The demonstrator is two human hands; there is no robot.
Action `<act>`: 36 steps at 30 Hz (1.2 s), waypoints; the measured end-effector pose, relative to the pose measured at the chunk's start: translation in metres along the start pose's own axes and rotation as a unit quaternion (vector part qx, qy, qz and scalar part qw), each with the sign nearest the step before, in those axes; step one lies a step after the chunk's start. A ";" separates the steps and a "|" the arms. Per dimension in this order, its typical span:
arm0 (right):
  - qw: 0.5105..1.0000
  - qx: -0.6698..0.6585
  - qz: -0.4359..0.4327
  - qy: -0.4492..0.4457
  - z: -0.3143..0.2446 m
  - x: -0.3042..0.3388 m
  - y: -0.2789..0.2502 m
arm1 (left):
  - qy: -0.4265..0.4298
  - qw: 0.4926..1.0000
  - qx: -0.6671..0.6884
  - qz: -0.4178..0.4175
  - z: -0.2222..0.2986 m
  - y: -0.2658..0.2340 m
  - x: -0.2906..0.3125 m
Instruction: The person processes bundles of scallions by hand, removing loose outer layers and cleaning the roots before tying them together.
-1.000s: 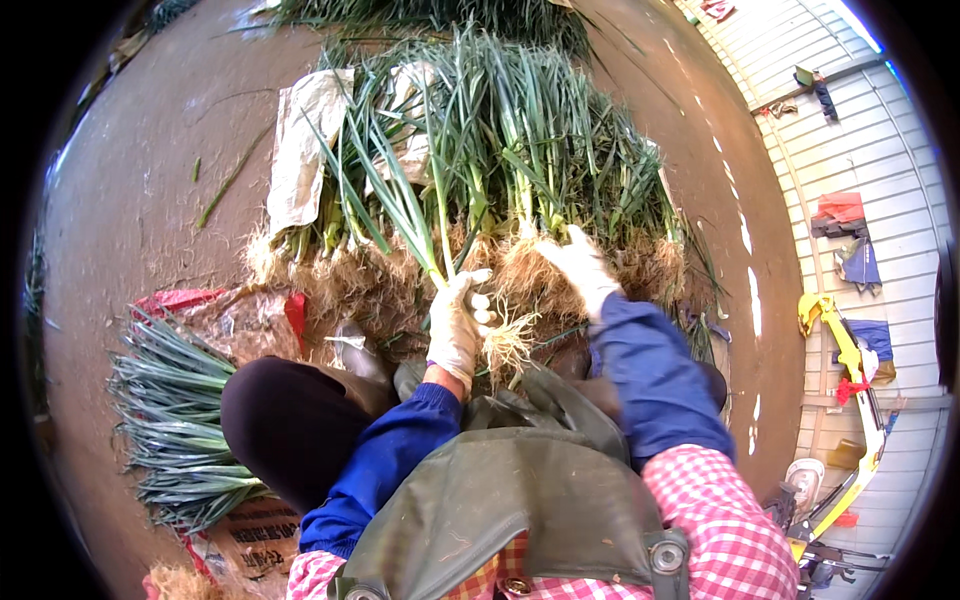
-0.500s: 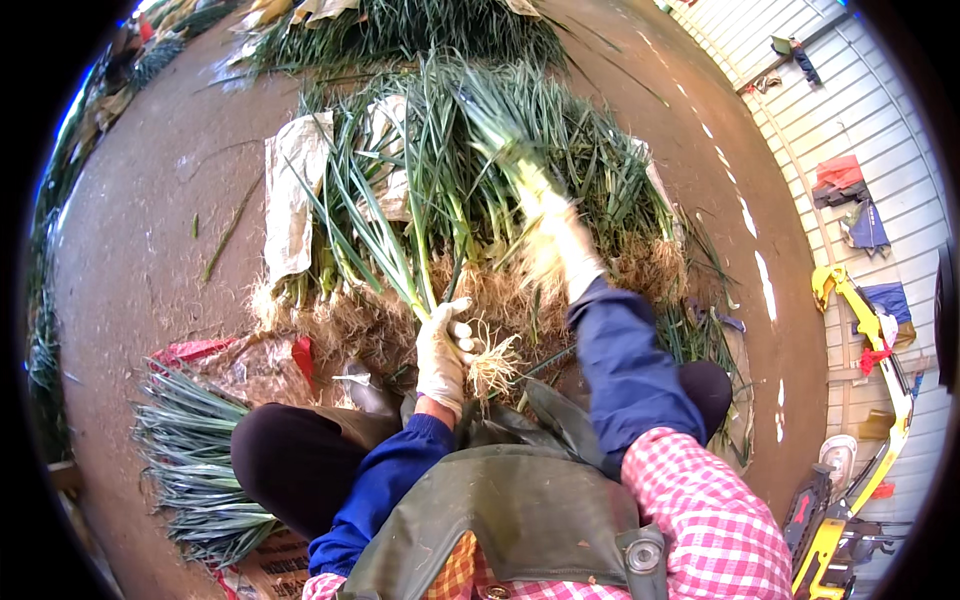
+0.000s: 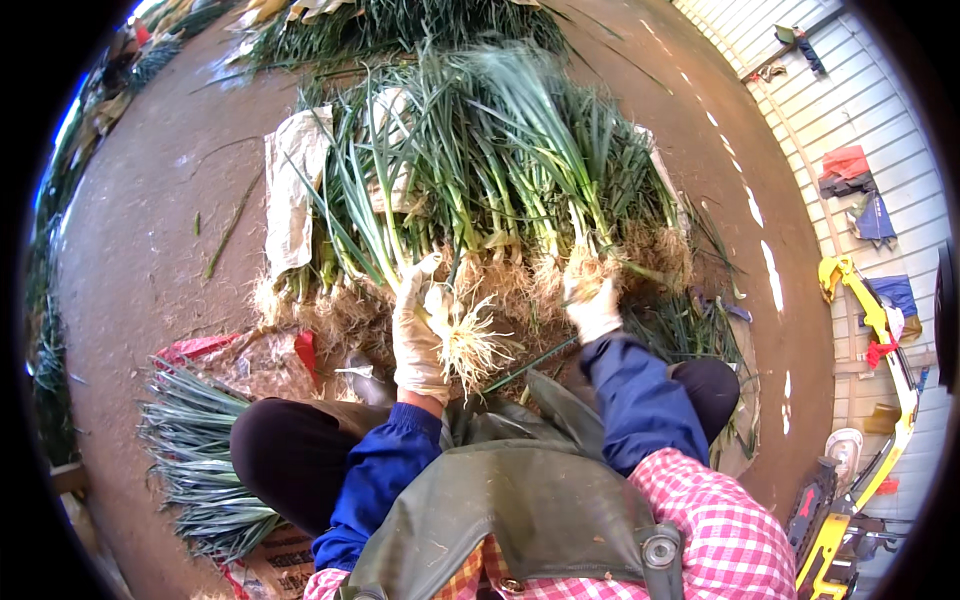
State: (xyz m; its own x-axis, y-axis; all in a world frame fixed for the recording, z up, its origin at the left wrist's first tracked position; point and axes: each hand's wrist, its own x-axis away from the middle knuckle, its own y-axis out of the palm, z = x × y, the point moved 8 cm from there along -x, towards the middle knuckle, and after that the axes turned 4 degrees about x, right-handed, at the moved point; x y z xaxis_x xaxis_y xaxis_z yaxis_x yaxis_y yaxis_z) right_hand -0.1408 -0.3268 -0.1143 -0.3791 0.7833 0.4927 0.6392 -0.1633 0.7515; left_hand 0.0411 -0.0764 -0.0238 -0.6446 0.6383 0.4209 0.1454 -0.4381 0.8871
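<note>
In the head view, the left hand (image 3: 415,325), in a pale glove, has its grip closed around a few green onions (image 3: 475,340); their stalks run up and away in front of the large heap (image 3: 505,190), and their bushy roots spread out to the right of the palm. The right hand (image 3: 595,310), also gloved, is at the front edge of the heap, against a root clump (image 3: 590,268). Its fingertips are lost among the roots, so I cannot tell whether that grip is spread or pressed together.

The heap lies on the floor (image 3: 140,250), leaves pointing away and roots toward the person, with a whitish sack (image 3: 296,190) over its left end. To the left, beside the bent knee (image 3: 285,455), a smaller pile (image 3: 205,465) of green onions lies with its leaves together, next to a brown sheet (image 3: 262,362) with red edges.

As far as can be judged, things are partway: the smaller pile seems to be set apart, the few stalks in the left hand are gathered but not laid down, and most remain in the heap. A further heap (image 3: 410,35) lies beyond it.
</note>
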 end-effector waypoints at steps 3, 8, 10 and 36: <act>0.963 0.147 -0.162 0.156 0.083 0.025 0.008 | 0.036 0.999 -0.017 0.030 0.006 -0.011 -0.010; 0.648 0.746 -0.048 -0.146 0.123 0.023 0.018 | 0.063 0.995 -0.082 0.013 0.012 -0.023 -0.010; 0.609 0.777 -0.035 -0.155 0.139 0.028 0.041 | 0.044 0.996 -0.049 0.051 0.012 -0.024 -0.004; 0.617 0.631 -0.378 -0.279 -0.064 0.050 0.220 | 0.074 0.995 -0.053 0.034 0.025 -0.033 -0.008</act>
State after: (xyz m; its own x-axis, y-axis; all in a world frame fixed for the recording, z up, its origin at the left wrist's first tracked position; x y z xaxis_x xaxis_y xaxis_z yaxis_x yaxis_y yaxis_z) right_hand -0.0614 -0.3621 0.1036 -0.8234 0.4919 -0.2830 0.5672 0.6967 -0.4392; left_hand 0.0602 -0.0517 -0.0515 -0.7403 0.5082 0.4401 0.1171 -0.5472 0.8288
